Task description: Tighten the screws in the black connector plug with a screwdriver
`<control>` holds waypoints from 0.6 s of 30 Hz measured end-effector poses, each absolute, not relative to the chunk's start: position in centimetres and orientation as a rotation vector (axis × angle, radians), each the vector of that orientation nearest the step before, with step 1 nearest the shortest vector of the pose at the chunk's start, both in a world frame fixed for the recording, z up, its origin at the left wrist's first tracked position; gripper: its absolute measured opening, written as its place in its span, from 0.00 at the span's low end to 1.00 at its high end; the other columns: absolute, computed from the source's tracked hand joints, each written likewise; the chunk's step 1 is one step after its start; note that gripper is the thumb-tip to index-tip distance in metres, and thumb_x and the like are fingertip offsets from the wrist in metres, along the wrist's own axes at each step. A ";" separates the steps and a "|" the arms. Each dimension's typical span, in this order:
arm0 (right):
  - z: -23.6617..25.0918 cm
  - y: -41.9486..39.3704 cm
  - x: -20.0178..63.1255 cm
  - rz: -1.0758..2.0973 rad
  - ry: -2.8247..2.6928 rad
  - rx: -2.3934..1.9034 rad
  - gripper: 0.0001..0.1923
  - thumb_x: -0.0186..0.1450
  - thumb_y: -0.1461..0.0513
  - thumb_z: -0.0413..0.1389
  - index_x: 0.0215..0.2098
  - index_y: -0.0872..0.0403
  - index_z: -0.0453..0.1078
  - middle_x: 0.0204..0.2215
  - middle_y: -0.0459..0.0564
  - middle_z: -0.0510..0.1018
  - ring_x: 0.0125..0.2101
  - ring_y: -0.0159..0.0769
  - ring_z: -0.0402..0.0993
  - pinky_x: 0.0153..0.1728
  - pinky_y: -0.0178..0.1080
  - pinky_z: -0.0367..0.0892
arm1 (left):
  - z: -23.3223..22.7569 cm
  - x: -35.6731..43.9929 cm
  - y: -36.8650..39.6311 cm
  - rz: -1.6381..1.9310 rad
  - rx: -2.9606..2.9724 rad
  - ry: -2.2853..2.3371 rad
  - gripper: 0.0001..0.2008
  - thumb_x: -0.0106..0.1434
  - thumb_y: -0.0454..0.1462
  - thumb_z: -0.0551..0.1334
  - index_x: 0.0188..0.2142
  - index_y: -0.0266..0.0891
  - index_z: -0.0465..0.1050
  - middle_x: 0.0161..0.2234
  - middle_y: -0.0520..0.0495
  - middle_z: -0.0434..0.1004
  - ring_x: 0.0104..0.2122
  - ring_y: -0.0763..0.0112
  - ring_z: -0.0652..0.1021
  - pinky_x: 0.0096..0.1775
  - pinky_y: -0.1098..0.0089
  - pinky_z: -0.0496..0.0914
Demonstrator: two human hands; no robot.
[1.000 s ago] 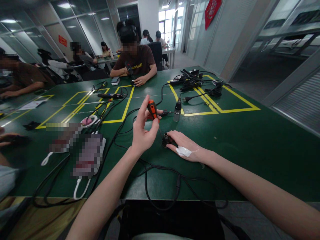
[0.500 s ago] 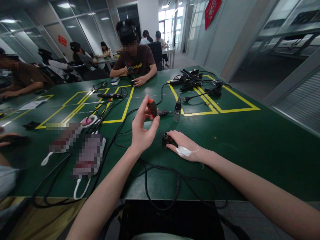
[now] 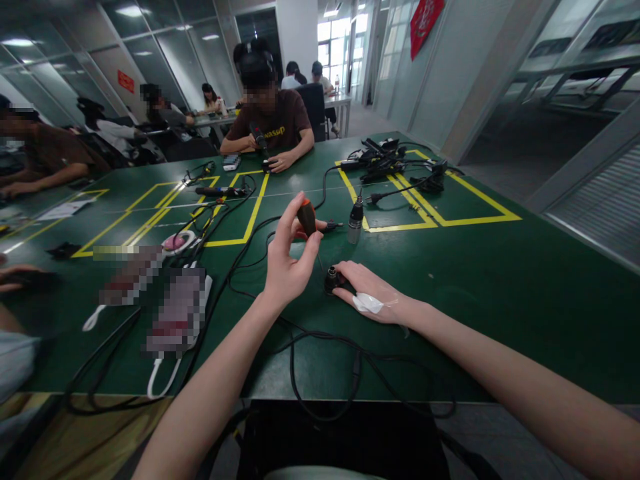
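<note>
Left hand: the person's left hand (image 3: 290,267) has its fingers closed around the handle of a screwdriver (image 3: 307,219), a touch to the right of where it was 1 second ago.
Screwdriver: tilted, shaft down toward the black part; its handle has turned, showing more dark and less orange than before. Whether the tip touches cannot be told.
Right hand: the right hand (image 3: 367,288), unmoved, grips the black part (image 3: 331,281) between thumb and fingers.
Black part: on the green table (image 3: 475,287), same spot as before.
Upright tool: the black tool (image 3: 355,217) stands beyond both hands, unchanged.
</note>
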State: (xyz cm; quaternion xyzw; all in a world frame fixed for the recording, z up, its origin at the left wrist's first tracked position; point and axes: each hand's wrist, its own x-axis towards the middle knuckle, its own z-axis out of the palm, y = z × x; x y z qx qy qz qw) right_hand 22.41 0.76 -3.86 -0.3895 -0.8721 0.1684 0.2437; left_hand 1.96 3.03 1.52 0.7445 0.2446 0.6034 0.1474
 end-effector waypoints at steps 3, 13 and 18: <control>-3.8 0.8 22.4 0.464 -2.388 -1.064 0.12 0.72 0.64 0.59 0.53 0.52 0.70 0.46 0.57 0.81 0.46 0.50 0.77 0.49 0.51 0.74 | 1.5 1.9 3.0 1.691 2.138 0.664 0.32 0.78 0.40 0.59 0.76 0.51 0.48 0.53 0.43 0.84 0.41 0.69 0.85 0.47 0.65 0.79; -3.4 0.6 22.4 0.480 -2.388 -1.080 0.12 0.73 0.63 0.58 0.53 0.53 0.70 0.47 0.58 0.81 0.46 0.51 0.78 0.50 0.53 0.75 | 1.4 1.9 3.4 1.864 2.156 0.780 0.31 0.71 0.45 0.69 0.70 0.52 0.63 0.56 0.44 0.78 0.43 0.69 0.79 0.39 0.73 0.75; -3.5 0.6 22.4 0.486 -2.388 -1.078 0.12 0.72 0.63 0.58 0.53 0.53 0.70 0.47 0.59 0.81 0.46 0.51 0.78 0.49 0.53 0.75 | 1.5 2.0 3.1 1.804 2.101 0.780 0.31 0.74 0.45 0.65 0.73 0.52 0.59 0.54 0.43 0.81 0.41 0.69 0.81 0.41 0.70 0.77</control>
